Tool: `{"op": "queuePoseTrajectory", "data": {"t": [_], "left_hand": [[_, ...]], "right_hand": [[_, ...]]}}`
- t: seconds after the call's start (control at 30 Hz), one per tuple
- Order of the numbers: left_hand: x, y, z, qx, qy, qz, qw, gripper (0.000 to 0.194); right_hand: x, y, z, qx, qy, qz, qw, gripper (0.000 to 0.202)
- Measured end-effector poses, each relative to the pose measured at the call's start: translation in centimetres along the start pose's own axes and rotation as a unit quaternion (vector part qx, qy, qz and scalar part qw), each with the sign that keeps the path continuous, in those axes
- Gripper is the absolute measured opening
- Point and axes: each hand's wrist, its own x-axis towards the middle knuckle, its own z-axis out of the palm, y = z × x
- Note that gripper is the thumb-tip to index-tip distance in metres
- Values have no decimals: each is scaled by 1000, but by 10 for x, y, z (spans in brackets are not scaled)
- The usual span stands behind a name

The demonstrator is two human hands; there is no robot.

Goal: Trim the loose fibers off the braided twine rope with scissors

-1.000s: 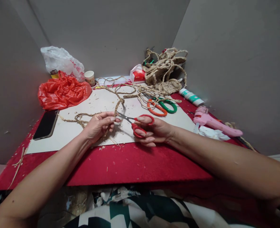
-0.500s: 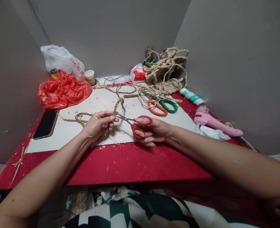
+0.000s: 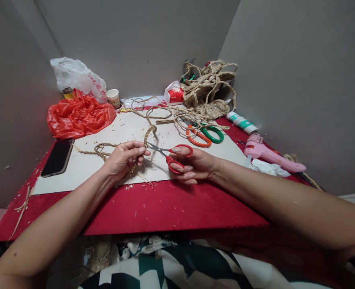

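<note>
My left hand (image 3: 123,159) pinches a brown braided straw rope (image 3: 149,133) between thumb and fingers, over the white board (image 3: 96,180). A knotted part of the rope stands up past my fingertips, and more of it loops on the board to the left. My right hand (image 3: 195,163) holds small scissors (image 3: 177,158) with red handles, its thumb and fingers in the loops. The scissors' blades are parted, and their tips meet the rope close to my left fingertips. Whether the blades touch the rope's strands is too small to tell.
Bigger scissors (image 3: 211,134) with orange and green handles lie under loose straw cord. Behind them is a heap of woven straw (image 3: 209,90). A pink glue gun (image 3: 270,154) lies right; a phone (image 3: 57,157), red plastic bag (image 3: 81,116) and paper cup (image 3: 113,98) are left.
The view has shifted very slightly. My hands, the rope and the red-handled scissors keep almost the same positions, with the blades still apart at the rope.
</note>
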Motion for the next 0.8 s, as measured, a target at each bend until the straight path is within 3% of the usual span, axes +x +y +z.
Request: {"op": "queuePoseTrajectory", "data": {"t": [0.63,0.8], "left_hand": [[0,-2,-2,-23,-31,-16,999,20],[1,-4,-1,-21,-29,-20,999,21]], "right_hand": [[2,-1,-2,45,-59,5,997,43],[3,-1,-1,49,-23,-2,999,42]]}}
